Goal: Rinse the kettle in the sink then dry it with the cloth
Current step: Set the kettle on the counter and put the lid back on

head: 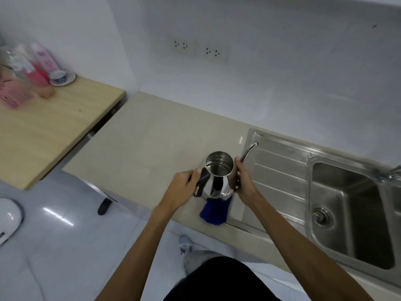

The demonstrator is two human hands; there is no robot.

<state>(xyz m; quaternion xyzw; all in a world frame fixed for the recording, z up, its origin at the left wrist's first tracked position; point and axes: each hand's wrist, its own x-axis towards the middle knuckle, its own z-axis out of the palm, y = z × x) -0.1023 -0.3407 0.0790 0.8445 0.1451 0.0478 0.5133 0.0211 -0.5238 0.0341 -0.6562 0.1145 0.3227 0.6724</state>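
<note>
A lidless steel kettle (218,177) with a black handle and a thin curved spout stands upright near the counter's front edge, its open mouth facing up. My left hand (184,185) is closed around the black handle on its left side. My right hand (243,181) grips the kettle's right side at the base of the spout. A blue cloth (213,212) lies on the counter just in front of the kettle, partly hidden under it. The steel sink (347,213) sits to the right, with a ribbed drainboard between it and the kettle.
The faucet (390,173) shows at the right edge above the basin. A beige counter (152,144) stretches left of the kettle. A wooden table (54,127) at the left holds bottles and a cup on a saucer (61,78). Wall sockets (198,49) sit behind.
</note>
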